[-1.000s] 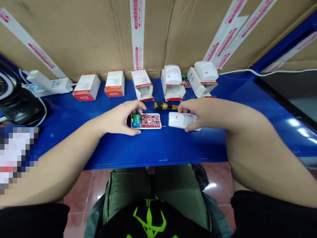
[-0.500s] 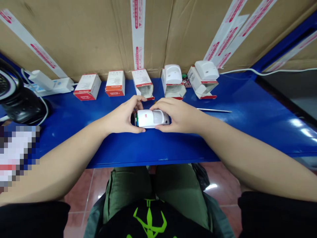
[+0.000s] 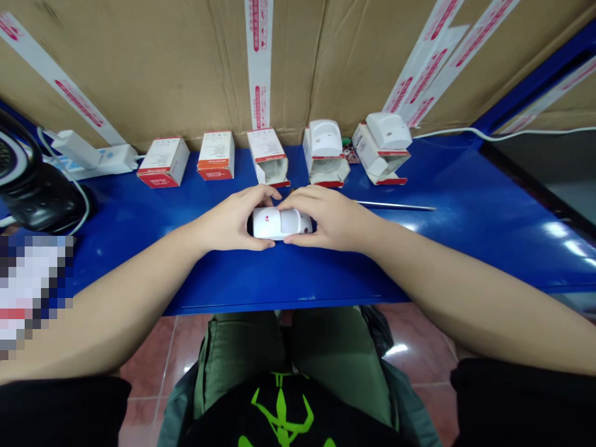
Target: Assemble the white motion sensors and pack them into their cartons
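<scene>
"Where was the white casing [image 3: 274, 225]?"

"On the blue table [image 3: 284, 279], at the middle near its front edge, lying lengthwise from left to right, its small red mark toward the left."

"And the hands?"

"Both gripped it. The person's left hand [image 3: 230, 220] curved around the left end, half open, thumb along the near side and fingers bent at the far side. The right hand [image 3: 338, 218] clasped the right end, thumb at the near edge, fingers across the far edge."

"What lay closest by?"

"A slim metal shaft [image 3: 400, 206], which stretched out to the right from behind the right hand; its other end was hidden."

"And farther off?"

"Five red-and-white boxes [image 3: 162, 162] lined the far side, the three on the right open toward the person. White covers [image 3: 325, 138] rested on the two rightmost, and a red circuit board [image 3: 352, 154] sat between those. A white power strip [image 3: 114, 161] lay far left, before taped cardboard [image 3: 177, 68]."
</scene>
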